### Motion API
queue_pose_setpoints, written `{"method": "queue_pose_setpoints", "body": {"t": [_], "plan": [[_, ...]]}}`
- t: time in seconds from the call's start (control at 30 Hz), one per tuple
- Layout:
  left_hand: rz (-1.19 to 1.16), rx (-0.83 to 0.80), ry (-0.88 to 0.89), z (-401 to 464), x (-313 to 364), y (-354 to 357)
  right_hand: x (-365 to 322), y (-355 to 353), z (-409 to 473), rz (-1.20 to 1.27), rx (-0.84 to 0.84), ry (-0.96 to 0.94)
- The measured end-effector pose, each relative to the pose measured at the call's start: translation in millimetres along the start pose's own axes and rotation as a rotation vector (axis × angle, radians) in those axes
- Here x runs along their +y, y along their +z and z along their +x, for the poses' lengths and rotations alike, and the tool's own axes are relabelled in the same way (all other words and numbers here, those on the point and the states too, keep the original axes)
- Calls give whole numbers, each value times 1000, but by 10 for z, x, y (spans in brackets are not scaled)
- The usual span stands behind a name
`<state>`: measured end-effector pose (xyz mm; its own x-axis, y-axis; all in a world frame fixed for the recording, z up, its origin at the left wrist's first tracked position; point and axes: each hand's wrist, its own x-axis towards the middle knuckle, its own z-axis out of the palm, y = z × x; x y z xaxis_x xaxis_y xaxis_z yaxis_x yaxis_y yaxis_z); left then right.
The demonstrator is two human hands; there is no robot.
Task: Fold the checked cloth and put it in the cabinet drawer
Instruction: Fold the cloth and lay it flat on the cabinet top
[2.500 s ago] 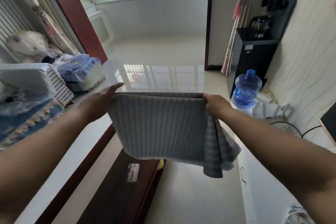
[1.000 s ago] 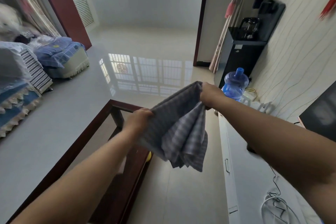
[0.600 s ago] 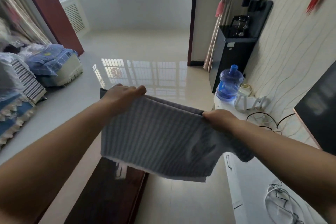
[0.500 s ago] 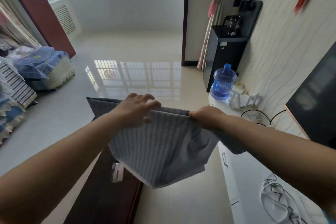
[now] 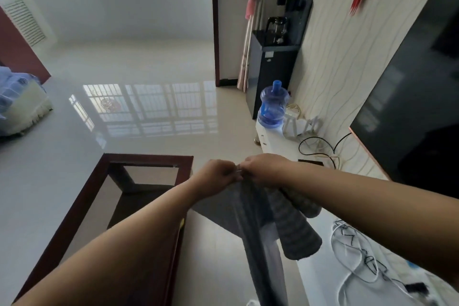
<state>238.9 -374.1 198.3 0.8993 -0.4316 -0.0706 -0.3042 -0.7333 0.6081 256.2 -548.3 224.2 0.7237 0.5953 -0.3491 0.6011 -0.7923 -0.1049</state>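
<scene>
A dark wooden table (image 5: 146, 164) with a glass top stands below the left forearm, and a white cabinet (image 5: 320, 271) runs along the wall under the right forearm. One blue water bottle (image 5: 272, 104) stands at its far end, near a black dispenser (image 5: 273, 67); white cables (image 5: 352, 256) lie on the top. The left hand (image 5: 218, 177) and the right hand (image 5: 267, 169) meet, fingers curled, both pinching the top edge of the one checked cloth (image 5: 258, 221). The soft grey cloth hangs in loose folds in the air, between table and cabinet.
</scene>
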Motion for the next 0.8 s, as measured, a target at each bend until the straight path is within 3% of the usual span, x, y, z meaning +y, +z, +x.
{"method": "queue_pose_setpoints", "body": {"t": [0.2, 0.37, 0.53, 0.67, 0.8], "plan": [[200, -205, 143, 264, 376, -402, 350, 175, -226, 264, 0, 197], [286, -217, 100, 346, 334, -724, 519, 489, -341, 327, 42, 333], [428, -208, 66, 246, 232, -1055, 550, 615, -330, 444, 150, 293], [495, -189, 8, 59, -42, -1203, 582, 340, -282, 369, 284, 213], [538, -204, -47, -45, -385, -1132, 561, -168, -178, 325, 188, 210]]}}
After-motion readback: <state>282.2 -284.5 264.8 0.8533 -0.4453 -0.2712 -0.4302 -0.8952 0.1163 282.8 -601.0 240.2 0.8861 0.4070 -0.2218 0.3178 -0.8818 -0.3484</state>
